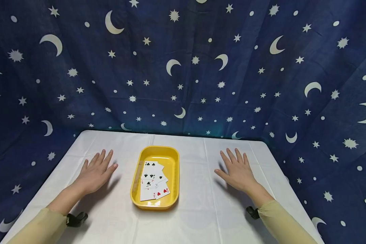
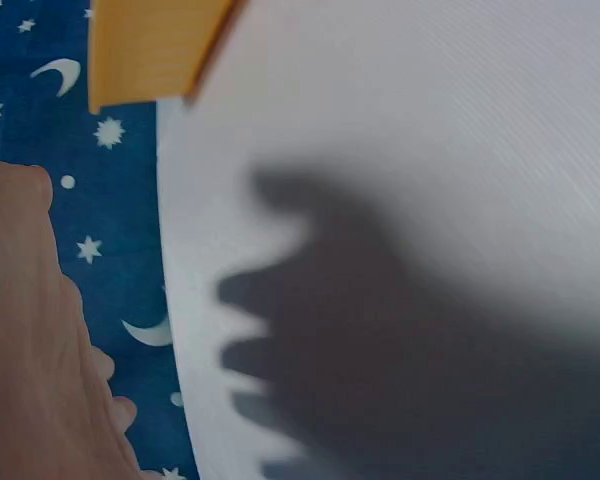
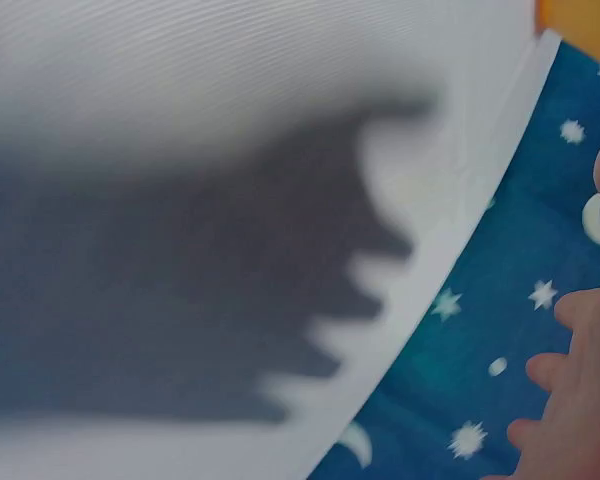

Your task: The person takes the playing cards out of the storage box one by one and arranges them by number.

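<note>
A yellow tray (image 1: 176, 176) stands on the white table, between the two hands. Several playing cards (image 1: 152, 179) lie face up and overlapping in it, clubs at the top and hearts at the lower end. To the tray's left, the left hand (image 1: 94, 172) hovers over the tabletop with its fingers spread and holds nothing. On the other side the right hand (image 1: 237, 172) is held the same way, also bare. Each wrist view shows its hand at the edge, a hand shadow on the cloth and a corner of the tray.
A white cloth covers the table (image 1: 198, 220), which has rounded far corners. Behind and beside it hangs a dark blue curtain (image 1: 158, 61) with moons and stars. Dark straps (image 1: 76, 219) sit at both wrists, beside pale sleeves (image 1: 39, 227).
</note>
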Demonstrator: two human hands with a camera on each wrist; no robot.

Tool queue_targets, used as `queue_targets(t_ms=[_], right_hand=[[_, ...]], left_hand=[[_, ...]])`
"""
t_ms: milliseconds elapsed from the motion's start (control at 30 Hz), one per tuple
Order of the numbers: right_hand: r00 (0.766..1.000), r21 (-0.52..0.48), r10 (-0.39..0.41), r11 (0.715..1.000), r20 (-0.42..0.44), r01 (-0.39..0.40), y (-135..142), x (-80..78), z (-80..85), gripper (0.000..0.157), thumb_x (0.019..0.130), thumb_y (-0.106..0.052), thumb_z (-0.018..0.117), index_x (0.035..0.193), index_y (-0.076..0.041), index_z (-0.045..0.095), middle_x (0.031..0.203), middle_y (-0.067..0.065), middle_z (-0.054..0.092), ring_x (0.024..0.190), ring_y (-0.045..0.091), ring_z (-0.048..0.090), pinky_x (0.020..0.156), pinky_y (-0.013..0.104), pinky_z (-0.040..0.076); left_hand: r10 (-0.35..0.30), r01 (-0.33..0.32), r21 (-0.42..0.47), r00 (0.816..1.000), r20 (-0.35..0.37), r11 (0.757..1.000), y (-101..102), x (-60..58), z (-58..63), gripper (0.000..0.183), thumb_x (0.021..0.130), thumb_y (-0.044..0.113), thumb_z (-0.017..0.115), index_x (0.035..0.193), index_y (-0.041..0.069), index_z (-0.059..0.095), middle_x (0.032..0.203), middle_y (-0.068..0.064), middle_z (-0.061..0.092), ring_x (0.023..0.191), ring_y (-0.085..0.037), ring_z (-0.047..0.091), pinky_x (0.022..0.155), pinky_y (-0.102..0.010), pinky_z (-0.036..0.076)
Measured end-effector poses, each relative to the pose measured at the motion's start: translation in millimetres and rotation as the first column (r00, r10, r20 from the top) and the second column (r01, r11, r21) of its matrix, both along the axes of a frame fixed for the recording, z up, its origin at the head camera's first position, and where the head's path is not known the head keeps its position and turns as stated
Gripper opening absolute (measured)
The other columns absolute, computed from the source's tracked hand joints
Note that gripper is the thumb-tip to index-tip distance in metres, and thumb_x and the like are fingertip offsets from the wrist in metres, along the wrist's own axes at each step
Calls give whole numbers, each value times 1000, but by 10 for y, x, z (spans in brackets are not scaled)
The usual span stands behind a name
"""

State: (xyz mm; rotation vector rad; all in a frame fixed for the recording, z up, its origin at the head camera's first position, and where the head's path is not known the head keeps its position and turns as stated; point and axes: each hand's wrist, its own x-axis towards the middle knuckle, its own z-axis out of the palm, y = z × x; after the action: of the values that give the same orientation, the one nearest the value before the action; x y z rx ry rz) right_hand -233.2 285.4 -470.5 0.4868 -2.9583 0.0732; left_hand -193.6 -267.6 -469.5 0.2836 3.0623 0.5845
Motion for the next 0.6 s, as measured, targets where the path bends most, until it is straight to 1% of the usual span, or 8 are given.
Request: queue_targets(t_ms=[133,233,300,367,467,533,600], right_hand=[[999,-5,47,999,-15,-47,-231,-79,96,90,94,-74,46,162,-16,31,167,16,25,153,45,9,117,68,4],[996,-6,86,996,-25,-86,-413,-133,160,90,94,-75,43,163,-18,31,167,14,25,154,43,9,118,67,5],[993,-4,112,994,-23,-113,-542,-163,209,90,94,-76,41,163,-19,29,168,12,24,154,41,8,119,66,4],[990,-1,139,990,-15,-139,-676,-186,260,90,94,-77,39,164,-21,27,169,11,22,155,40,6,119,65,4],[984,-3,180,984,7,-180,-881,-204,348,90,95,-77,37,165,-23,23,170,9,19,156,36,1,120,63,2],[979,-1,204,979,23,-204,-1016,-209,404,89,95,-77,37,165,-25,20,171,7,16,156,33,-2,121,61,1],[972,3,231,973,34,-232,-1149,-213,454,90,95,-77,39,166,-26,18,171,5,15,156,32,-3,121,60,0]], left_hand=[[-10,9,98,1000,9,995,55,-20,72,77,108,53,30,162,0,16,162,-37,11,146,-60,10,108,-79,3],[-38,29,196,998,42,980,113,-20,134,77,109,51,31,162,-2,13,163,-37,8,146,-60,7,109,-78,4],[-64,39,264,994,87,964,150,-19,178,78,109,51,30,162,-1,9,163,-36,4,147,-59,3,110,-77,2],[-90,45,325,988,125,945,183,-31,198,78,109,51,30,163,0,5,165,-34,1,149,-56,-1,112,-75,1],[-119,37,405,976,181,913,230,-56,224,78,109,52,28,163,2,1,167,-30,-3,151,-52,-5,113,-74,-1],[-139,30,447,967,214,894,267,-71,246,79,109,53,27,163,3,-2,167,-28,-4,151,-50,-6,114,-73,-1],[-158,10,496,953,257,868,299,-77,269,80,108,56,25,164,5,-5,168,-26,-6,152,-48,-7,115,-71,-1]])
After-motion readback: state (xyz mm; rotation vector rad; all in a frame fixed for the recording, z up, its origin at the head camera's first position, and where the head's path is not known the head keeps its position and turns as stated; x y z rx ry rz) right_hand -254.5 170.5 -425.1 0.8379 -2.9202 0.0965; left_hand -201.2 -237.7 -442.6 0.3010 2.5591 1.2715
